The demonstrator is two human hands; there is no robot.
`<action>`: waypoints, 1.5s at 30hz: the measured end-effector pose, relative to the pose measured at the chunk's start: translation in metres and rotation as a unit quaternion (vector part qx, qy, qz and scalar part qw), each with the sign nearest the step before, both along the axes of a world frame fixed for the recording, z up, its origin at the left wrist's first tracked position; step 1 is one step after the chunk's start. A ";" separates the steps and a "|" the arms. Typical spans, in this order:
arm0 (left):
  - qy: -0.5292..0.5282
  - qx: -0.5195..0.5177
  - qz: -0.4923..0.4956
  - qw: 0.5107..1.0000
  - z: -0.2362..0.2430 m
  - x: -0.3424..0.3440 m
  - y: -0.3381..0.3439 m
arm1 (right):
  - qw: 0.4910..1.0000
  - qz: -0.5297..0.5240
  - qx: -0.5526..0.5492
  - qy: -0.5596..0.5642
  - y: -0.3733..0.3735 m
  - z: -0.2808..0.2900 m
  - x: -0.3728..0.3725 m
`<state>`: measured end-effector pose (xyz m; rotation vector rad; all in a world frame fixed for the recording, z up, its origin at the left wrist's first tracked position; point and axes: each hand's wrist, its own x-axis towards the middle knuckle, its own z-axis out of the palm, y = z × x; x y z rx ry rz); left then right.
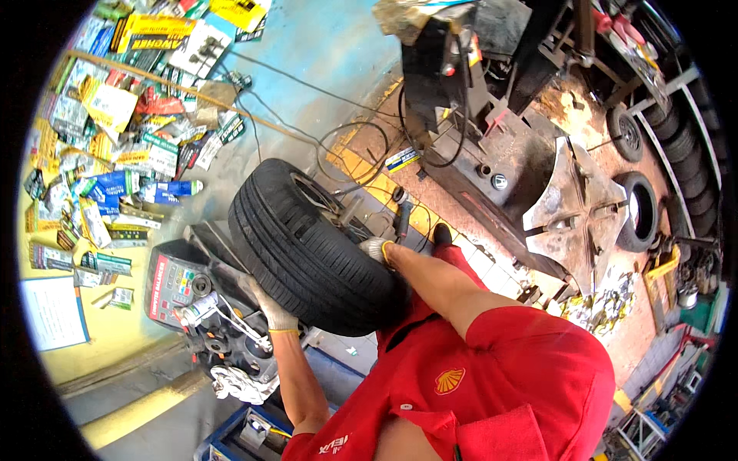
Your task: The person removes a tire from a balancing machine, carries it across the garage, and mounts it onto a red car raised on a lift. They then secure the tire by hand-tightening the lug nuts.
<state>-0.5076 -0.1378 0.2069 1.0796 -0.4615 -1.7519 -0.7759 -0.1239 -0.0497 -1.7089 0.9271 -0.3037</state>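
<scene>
Colourful flat packets crowd the yellow wall beside a boxy grey-and-red machine; right of that machine, our gloved left hand and right hand grasp a round black rubber tyre.

We see white lettering on the grey machine's red strip and on the red shirt, which bears a yellow shell emblem. Bold print covers the packets — the white sheet we cannot read.
</scene>
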 end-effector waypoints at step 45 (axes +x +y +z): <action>-0.196 0.105 -0.693 0.685 -0.178 -0.251 0.182 | 0.381 -0.884 0.213 -0.167 0.514 -0.006 0.096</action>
